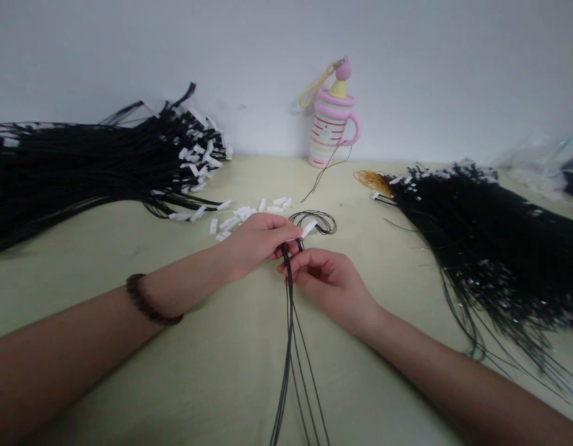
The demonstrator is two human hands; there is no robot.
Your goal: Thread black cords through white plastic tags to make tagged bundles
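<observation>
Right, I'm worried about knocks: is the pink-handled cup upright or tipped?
Upright: the cup stands base down on the table, pink ball uppermost.

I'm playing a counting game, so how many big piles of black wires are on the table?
2. The left pile is left of the pink cup; the right pile is right of it.

No readable text, labels or numbers anywhere.
</observation>
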